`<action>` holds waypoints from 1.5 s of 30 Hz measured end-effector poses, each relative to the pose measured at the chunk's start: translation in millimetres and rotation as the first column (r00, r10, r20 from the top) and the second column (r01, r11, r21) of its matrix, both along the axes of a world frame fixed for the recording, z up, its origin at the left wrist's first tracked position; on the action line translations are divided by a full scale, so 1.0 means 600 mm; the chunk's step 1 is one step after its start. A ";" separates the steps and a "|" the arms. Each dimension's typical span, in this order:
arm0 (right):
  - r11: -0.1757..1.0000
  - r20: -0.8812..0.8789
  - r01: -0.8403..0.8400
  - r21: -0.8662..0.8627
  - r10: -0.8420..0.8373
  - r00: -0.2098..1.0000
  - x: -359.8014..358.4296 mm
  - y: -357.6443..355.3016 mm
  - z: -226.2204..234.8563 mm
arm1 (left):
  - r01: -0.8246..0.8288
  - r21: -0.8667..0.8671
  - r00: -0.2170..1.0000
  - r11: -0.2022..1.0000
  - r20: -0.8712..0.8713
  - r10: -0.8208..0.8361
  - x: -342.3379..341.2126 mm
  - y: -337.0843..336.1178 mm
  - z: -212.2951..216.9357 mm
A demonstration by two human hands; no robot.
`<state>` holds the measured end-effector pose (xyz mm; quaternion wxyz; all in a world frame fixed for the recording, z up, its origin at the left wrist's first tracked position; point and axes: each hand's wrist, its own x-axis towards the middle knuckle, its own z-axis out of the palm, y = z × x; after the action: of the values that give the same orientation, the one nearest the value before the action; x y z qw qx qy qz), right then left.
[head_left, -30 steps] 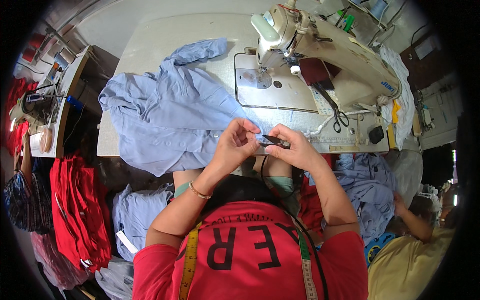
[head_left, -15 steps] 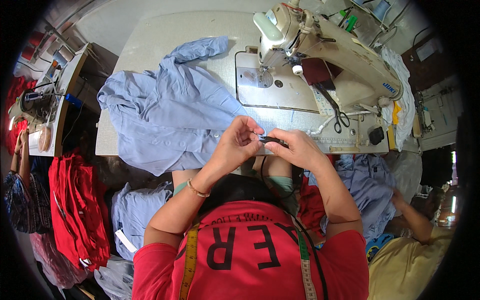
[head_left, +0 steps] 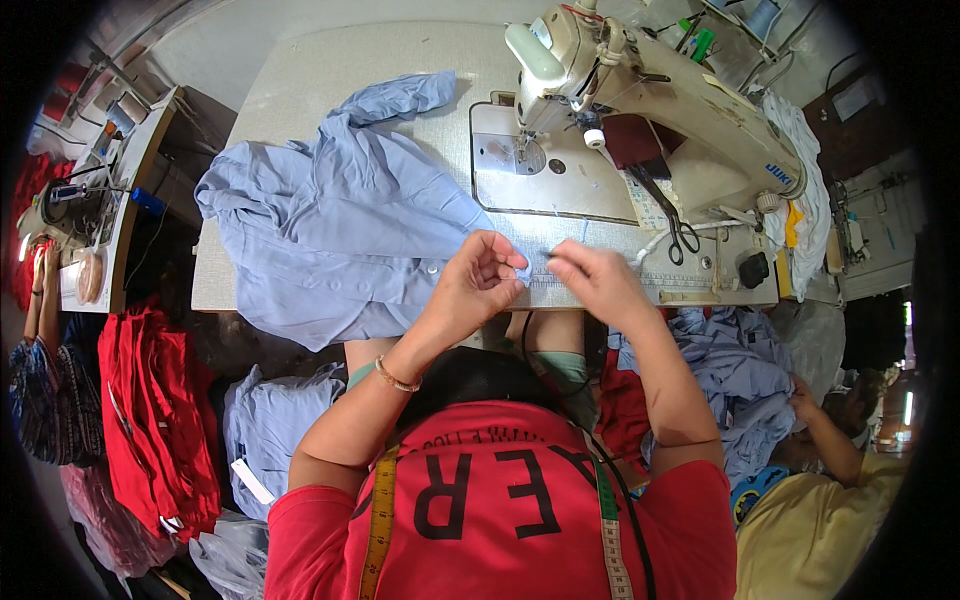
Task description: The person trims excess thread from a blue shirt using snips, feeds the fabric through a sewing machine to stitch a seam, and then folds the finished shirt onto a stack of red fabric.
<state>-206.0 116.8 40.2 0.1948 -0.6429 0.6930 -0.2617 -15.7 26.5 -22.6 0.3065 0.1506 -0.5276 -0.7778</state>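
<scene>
Head view, left hand: I am seeing my left hand [head_left: 478, 283] curling over the front edge of the table [head_left: 330, 70], thumb and fingers pinching a small pale blue piece of cloth [head_left: 521, 272].
Head view, right hand: my right hand [head_left: 597, 283] is hovering just beside the left, fingertips pressing together at the other side of that piece; what they are gripping is too small for me to tell.
Cloth piece: it is sitting between the two hands, low over the table's front edge, just in front of the sewing machine [head_left: 640, 110].
Shirt: a light blue shirt [head_left: 340, 220] is lying crumpled on the table to the left, reaching up to my left hand.
Machine side: black scissors [head_left: 680, 228] are lying on the table by the machine's base.
Below the table: red garments [head_left: 150, 420] are hanging at the left, and more blue fabric [head_left: 740, 380] is piling at the right.
Neighbour: a person in a yellow top [head_left: 810, 530] is sitting at the lower right, one hand touching that blue pile.
</scene>
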 end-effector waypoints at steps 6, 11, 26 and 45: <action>0.954 -0.566 0.257 -0.153 -0.298 0.769 -0.087 -0.018 -0.027 | -0.002 -0.021 1.000 1.000 0.023 0.003 0.004 0.001 0.006; 0.950 -0.399 0.056 -0.308 -0.183 0.898 -0.053 0.000 -0.040 | -0.086 -0.094 0.990 0.992 0.103 0.095 0.001 0.017 0.023; 0.843 0.525 0.177 -0.509 0.141 0.839 0.125 0.003 -0.021 | -0.056 -0.994 0.913 0.099 -0.011 0.408 0.039 -0.012 0.139; 0.783 0.602 -0.006 -0.622 0.484 0.635 0.178 0.025 0.011 | 0.016 -0.992 0.896 -0.124 -0.041 0.443 0.086 0.030 0.341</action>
<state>-99.1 132.0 46.6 0.2919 -0.6008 0.3437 -0.6601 36.1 44.6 182.2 0.3534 0.0824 -0.9310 -0.0398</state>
